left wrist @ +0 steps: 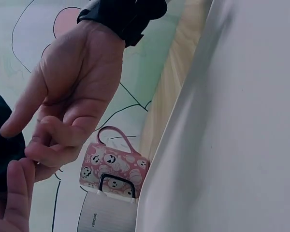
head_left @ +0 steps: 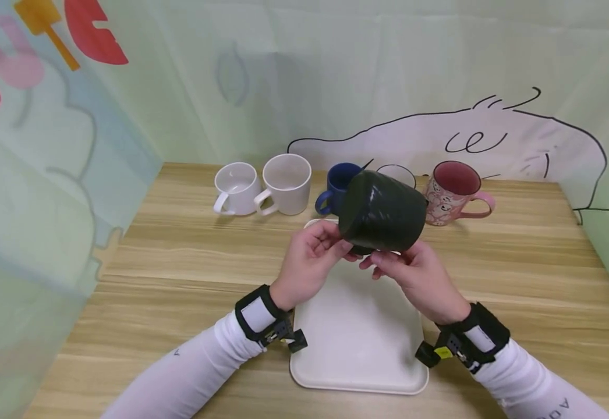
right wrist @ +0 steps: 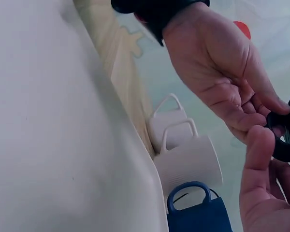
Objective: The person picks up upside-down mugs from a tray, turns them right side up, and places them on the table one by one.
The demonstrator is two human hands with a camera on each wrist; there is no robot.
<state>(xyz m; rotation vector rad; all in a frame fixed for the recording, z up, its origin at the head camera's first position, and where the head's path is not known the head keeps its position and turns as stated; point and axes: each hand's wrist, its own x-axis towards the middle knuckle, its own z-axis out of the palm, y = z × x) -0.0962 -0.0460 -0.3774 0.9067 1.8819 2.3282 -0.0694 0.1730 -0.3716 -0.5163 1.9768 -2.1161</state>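
A dark mug (head_left: 383,212) is held up tilted over the tray, its base turned toward the left. My left hand (head_left: 307,265) pinches its handle (right wrist: 280,153) between thumb and fingers, as the right wrist view shows. My right hand (head_left: 427,279) grips the mug low on its right side, with the thumb against the wall and the fingers bent beneath. In the left wrist view that right hand's fingers come close to the left fingertips. Below both hands lies a cream tray (head_left: 357,343).
Along the back stand a small white cup (head_left: 244,198), a larger white mug (head_left: 294,195), a blue mug (head_left: 336,183), a ribbed white mug (left wrist: 106,212) with a black handle, partly hidden behind the dark mug, and a pink patterned mug (head_left: 443,201). A printed curtain (head_left: 336,75) hangs behind.
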